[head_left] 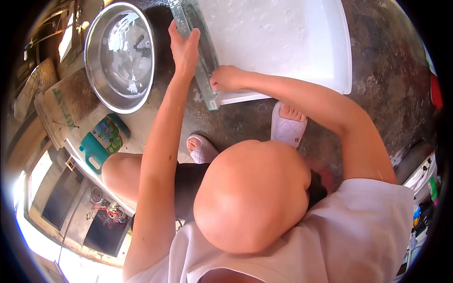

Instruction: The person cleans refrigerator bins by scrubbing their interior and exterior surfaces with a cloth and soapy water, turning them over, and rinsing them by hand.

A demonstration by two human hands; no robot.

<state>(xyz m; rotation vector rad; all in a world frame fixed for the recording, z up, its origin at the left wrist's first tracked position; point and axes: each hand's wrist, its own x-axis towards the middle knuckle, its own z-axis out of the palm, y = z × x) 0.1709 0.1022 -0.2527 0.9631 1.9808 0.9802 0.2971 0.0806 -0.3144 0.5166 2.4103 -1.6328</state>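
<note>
A crouching person's left hand (185, 53) clasps a long gray-green panel (203, 87) running along the left side of a white plastic tray (278, 47) on the wet floor (377, 56). The right hand (228, 78) curls against the panel's near end, whatever it grips hidden, as a water-filled steel basin (96, 66) sits just left.

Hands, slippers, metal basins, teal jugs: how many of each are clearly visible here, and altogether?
Hands: 2 (left hand, right hand)
Slippers: 2 (left slipper, right slipper)
Metal basin: 1
Teal jug: 1
Total: 6
</note>
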